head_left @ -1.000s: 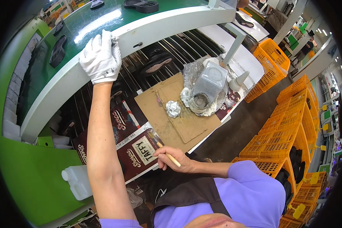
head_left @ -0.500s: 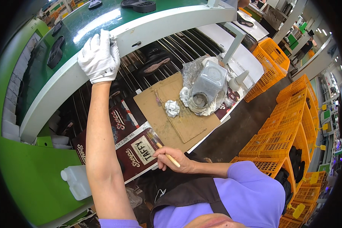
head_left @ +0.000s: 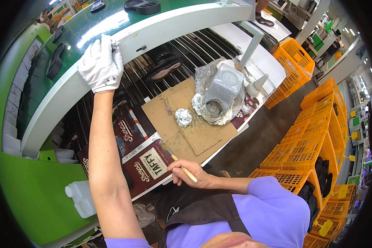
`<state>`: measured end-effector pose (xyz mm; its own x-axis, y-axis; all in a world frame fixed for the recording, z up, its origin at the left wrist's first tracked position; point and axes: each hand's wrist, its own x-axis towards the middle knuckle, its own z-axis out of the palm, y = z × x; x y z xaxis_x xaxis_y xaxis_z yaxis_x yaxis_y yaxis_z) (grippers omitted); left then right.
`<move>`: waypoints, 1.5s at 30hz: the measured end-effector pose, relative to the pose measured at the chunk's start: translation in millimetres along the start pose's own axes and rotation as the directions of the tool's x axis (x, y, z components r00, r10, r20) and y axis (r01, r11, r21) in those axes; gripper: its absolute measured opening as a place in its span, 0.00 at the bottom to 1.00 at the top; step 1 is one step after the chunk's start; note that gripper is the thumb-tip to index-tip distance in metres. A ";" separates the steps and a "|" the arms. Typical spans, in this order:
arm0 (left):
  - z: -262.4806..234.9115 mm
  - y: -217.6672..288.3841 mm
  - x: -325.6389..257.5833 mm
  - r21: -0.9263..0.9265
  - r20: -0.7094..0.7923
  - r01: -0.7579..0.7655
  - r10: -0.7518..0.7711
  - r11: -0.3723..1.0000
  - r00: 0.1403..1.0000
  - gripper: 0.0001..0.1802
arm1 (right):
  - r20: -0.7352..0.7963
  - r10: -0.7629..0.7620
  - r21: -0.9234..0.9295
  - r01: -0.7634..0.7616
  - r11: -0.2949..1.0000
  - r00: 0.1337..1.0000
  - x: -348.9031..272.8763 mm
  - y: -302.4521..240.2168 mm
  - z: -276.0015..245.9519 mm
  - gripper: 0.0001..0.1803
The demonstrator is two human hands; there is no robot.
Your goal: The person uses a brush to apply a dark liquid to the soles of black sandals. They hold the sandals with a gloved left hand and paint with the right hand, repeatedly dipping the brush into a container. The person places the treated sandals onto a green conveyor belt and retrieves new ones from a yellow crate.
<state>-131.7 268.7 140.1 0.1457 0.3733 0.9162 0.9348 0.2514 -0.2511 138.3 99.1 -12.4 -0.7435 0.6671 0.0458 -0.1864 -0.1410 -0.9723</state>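
Observation:
My left hand point(head_left: 101, 66), in a white glove with grey smudges, lies across the pale metal rail point(head_left: 169, 31) of a conveyor, its fingers bent over the far edge. My bare right hand point(head_left: 188, 174) is closed round a brush point(head_left: 189, 175) with a light wooden handle. The bristle end points up and left, above a dark red printed shoebox card point(head_left: 138, 186). Beyond the brush, a crumpled foil-like ball point(head_left: 183, 118) rests on brown cardboard point(head_left: 161, 113). Beside it a clear, cut plastic bottle point(head_left: 225, 89) leans in crumpled plastic wrap, its round opening toward me.
Dark shoe soles point(head_left: 142, 6) sit on the green conveyor belt point(head_left: 87, 25). Below the rail, a black shoe point(head_left: 165, 68) lies among metal rollers. A white nozzle bottle point(head_left: 256, 86) stands at the right, a white jug point(head_left: 80, 198) at lower left. Orange crates point(head_left: 291, 62) line the right.
The whole view has shifted slightly, so the table things sit a little further left. My left hand stays on the rail and my right hand keeps the brush in nearly the same place.

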 end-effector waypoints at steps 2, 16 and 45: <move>0.4 -0.3 -1.4 0.005 0.000 -0.002 0.002 1.000 1.000 0.18 | 0.000 -0.004 0.004 0.004 1.000 1.000 -0.9 1.3 0.5 0.09; 0.4 2.0 -1.9 0.009 0.027 0.010 -0.011 1.000 1.000 0.18 | -0.001 0.003 0.011 -0.003 1.000 1.000 -2.6 3.1 -0.5 0.09; 6.2 2.2 -3.5 0.062 0.031 0.028 -0.030 0.998 0.999 0.19 | -0.010 -0.004 -0.011 0.004 1.000 1.000 -7.3 5.1 -4.8 0.09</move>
<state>-132.2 273.5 134.4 0.1073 0.3934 0.9131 0.9166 0.3166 -0.2441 145.9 97.0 -18.8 -0.7362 0.6751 0.0476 -0.1823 -0.1301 -0.9746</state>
